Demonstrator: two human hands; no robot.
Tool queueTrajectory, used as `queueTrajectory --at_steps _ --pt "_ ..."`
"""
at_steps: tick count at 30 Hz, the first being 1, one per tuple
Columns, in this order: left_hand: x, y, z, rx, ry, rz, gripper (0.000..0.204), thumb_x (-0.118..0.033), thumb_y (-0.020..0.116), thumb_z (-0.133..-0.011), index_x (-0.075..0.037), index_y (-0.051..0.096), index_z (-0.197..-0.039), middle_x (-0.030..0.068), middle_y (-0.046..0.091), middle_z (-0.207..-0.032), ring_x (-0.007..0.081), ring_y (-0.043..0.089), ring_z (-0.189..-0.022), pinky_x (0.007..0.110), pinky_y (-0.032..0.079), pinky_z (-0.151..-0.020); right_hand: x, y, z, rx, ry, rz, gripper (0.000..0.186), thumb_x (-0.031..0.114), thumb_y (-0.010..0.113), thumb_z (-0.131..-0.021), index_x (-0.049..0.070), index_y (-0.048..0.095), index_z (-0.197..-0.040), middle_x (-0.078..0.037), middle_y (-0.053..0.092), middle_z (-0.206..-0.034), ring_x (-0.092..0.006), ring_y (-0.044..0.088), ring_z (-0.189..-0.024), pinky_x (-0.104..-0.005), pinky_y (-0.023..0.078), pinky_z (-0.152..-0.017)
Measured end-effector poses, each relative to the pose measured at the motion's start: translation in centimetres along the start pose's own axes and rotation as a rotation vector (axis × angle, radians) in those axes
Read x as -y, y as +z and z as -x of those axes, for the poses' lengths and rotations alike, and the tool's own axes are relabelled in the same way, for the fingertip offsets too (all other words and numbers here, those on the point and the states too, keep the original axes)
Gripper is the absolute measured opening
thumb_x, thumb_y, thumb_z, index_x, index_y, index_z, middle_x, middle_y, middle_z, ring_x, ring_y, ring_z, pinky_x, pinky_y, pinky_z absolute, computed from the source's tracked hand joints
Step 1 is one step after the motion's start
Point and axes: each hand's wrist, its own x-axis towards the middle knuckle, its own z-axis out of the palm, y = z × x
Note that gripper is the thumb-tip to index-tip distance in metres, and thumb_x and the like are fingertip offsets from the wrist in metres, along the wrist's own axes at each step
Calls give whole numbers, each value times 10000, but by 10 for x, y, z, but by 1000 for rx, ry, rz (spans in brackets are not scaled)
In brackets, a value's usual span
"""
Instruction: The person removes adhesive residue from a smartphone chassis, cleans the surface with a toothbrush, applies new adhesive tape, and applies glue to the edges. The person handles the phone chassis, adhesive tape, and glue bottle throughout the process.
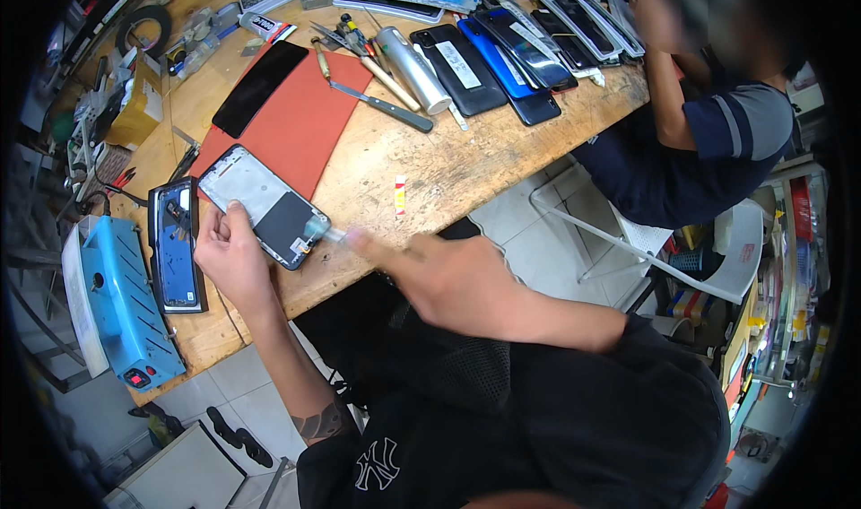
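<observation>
My left hand [235,251] grips the lower left edge of an opened phone housing [260,202], thumb on top. Its inside faces up, silvery in the upper part and black below. My right hand [448,276] comes in from the right, fingers closed on a small tool with a pale bluish tip [318,229]. That tip meets the housing's lower right corner; motion blurs it, so its exact kind is unclear. Under the housing's upper end lies a red mat [296,137]. A black phone screen [260,87] rests on the mat.
Left of my hand are a phone frame in a dark tray [178,244] and a blue electrical box [134,303]. A knife [395,113], a silver cylinder [414,69] and several phones [459,69] lie farther back. Another person [708,123] sits at the right.
</observation>
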Motion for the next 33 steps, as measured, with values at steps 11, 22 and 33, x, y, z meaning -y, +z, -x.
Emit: queueTrajectory --at_steps 11,22,33 --pt "0 1 6 26 95 41 182 -56 633 -1037 77 748 -1084 18 702 -737 44 574 -631 272 435 -566 -20 11 -33 45 -50 152 595 93 715 -947 212 664 -1528 -126 679 -717 -334 697 -640 -457 540 -598" --pt "-6 5 11 10 35 100 216 -28 584 -1066 104 731 -1150 32 726 -842 43 589 -705 246 450 -606 0 6 -33 115 2 157 675 124 701 -952 234 581 -1607 -114 670 -771 -320 681 -591 -456 534 -543" --pt "-7 -6 0 112 -105 239 243 -42 601 -1062 126 731 -1180 108 793 -1019 87 697 -871 250 539 -794 -1 27 -95 17 -234 12 530 155 702 -973 232 691 -1497 -114 667 -730 -345 681 -586 -468 554 -560"
